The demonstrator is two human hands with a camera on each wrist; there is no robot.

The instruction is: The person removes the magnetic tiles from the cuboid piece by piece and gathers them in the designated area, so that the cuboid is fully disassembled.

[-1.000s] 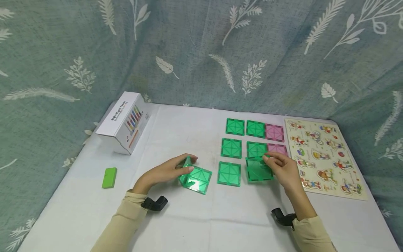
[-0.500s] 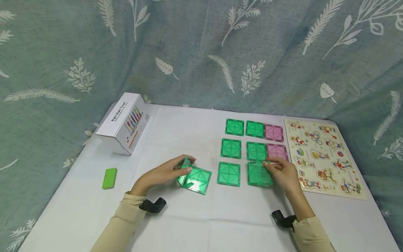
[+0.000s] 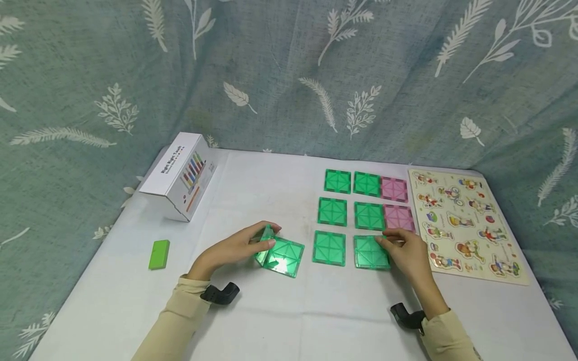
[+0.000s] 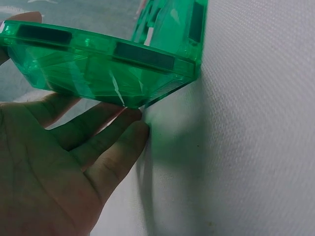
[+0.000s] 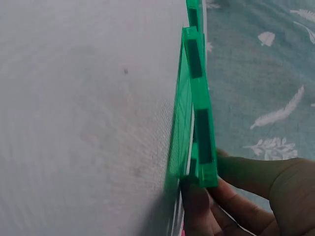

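My left hand (image 3: 235, 248) grips a tilted green magnetic tile (image 4: 93, 69), thumb on one side and fingers beneath. A second green tile (image 3: 285, 258) joins it at an angle. On the right, my right hand (image 3: 408, 253) pinches a green square tile (image 3: 370, 253) by its far right corner; in the right wrist view that tile (image 5: 201, 108) is low over the cloth, slightly tilted. To its left lies another green tile (image 3: 329, 248). Farther back lie several more green tiles (image 3: 332, 211) in rows, with two pink tiles (image 3: 394, 189) at their right ends.
A wooden picture puzzle board (image 3: 465, 225) lies at the right, close to the right hand. At the back left stands a white printed box (image 3: 176, 175). A light green block (image 3: 159, 254) lies left of the left hand. A patterned curtain (image 3: 280, 75) hangs behind the white-covered table (image 3: 253, 321).
My right hand has lowered its green tile towards the table and drawn it slightly nearer, so a gap shows between it and the tile behind. My left hand has barely moved.
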